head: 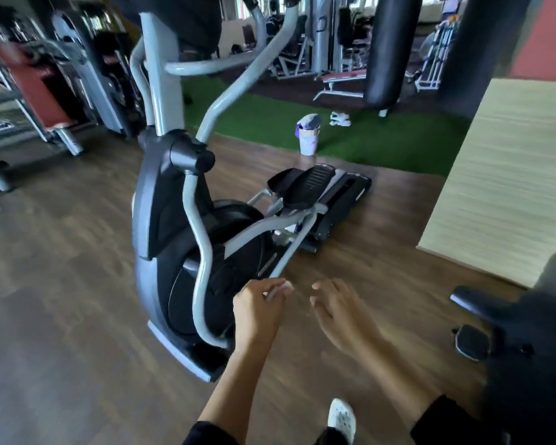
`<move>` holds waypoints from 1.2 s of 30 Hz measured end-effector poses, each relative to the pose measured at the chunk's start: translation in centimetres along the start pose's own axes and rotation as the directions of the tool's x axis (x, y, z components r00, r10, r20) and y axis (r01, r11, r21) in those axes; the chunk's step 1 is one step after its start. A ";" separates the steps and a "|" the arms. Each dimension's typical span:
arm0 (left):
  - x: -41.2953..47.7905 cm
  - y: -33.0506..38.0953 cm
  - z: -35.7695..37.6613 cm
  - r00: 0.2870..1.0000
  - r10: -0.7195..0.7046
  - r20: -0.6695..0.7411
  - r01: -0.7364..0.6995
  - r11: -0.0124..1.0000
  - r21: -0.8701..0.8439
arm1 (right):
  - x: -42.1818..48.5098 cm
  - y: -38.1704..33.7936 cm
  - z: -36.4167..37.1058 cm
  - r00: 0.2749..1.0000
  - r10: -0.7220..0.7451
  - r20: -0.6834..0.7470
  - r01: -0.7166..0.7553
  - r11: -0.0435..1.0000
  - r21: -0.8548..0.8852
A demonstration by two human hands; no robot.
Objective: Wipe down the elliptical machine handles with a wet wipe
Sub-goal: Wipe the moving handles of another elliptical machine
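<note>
The elliptical machine stands in the middle of the wooden floor. Its grey moving handle curves up to the top edge, and a fixed grey handlebar crosses behind it. A white and purple wet wipe canister stands on the floor at the edge of the green turf, beyond the pedals. My left hand hovers low in front of a grey linkage bar, fingers loosely curled and blurred, with no wipe visible in it. My right hand is beside it, fingers relaxed and holding nothing.
A black exercise bike part sits at the lower right. A pale wall panel rises on the right. A black punching bag hangs behind, with a weight bench and other gym machines at left. My white shoe shows at the bottom.
</note>
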State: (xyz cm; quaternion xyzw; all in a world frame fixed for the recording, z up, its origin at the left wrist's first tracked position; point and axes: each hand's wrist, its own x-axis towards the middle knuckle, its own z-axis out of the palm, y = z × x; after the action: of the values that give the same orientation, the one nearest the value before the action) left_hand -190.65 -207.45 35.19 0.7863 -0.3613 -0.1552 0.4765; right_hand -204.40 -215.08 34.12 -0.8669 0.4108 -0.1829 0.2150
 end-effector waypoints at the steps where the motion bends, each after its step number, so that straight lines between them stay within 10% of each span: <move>1: 2.1 0.6 1.1 1.000 -0.014 -0.012 0.014 1.000 -0.009 | 2.5 0.9 -0.2 1.000 -0.019 0.001 0.019 1.000 -0.011; 24: 45.6 13.5 11.5 0.941 0.100 -0.323 -0.148 0.981 -0.129 | 52.0 8.0 -7.8 0.957 -0.272 -0.097 0.274 0.962 0.006; 36: 55.8 26.0 8.6 0.705 0.352 -0.616 -0.470 0.882 -0.034 | 68.6 2.0 -18.2 0.771 -0.372 -0.517 0.559 0.785 0.269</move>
State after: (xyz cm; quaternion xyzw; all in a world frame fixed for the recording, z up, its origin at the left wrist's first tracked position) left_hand -168.12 -260.26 58.88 0.6447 -0.3443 0.1755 0.6595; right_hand -173.81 -274.56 58.00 -0.8140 0.1671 -0.5021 0.2395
